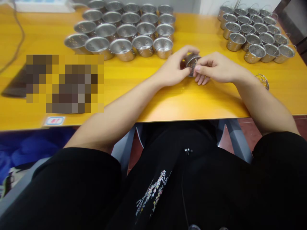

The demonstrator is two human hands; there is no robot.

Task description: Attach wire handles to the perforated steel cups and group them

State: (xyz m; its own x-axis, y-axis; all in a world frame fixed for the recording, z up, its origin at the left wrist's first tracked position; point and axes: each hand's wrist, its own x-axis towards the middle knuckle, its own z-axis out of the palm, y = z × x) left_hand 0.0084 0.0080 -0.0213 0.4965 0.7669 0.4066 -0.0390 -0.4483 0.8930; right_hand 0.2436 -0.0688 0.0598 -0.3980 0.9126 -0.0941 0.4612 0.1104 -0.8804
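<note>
My left hand (171, 68) is closed around a small perforated metal cup (192, 62), which lies tilted with its round, holed face towards me. At the cup's right side, my right hand (214, 68) pinches thumb and fingers together. What sits in that pinch is too small to make out. Part of the cup is hidden behind the fingers of both hands. By my right forearm lies a small bundle of thin wire handles (262, 81) on the yellow table (163, 102).
Rows of perforated metal cups without visible handles (122, 49) stand at the back left. At the back right is a group of similar cups with wire handles (255, 52). A blurred-out patch (72, 86) and a small label (55, 120) are on the left.
</note>
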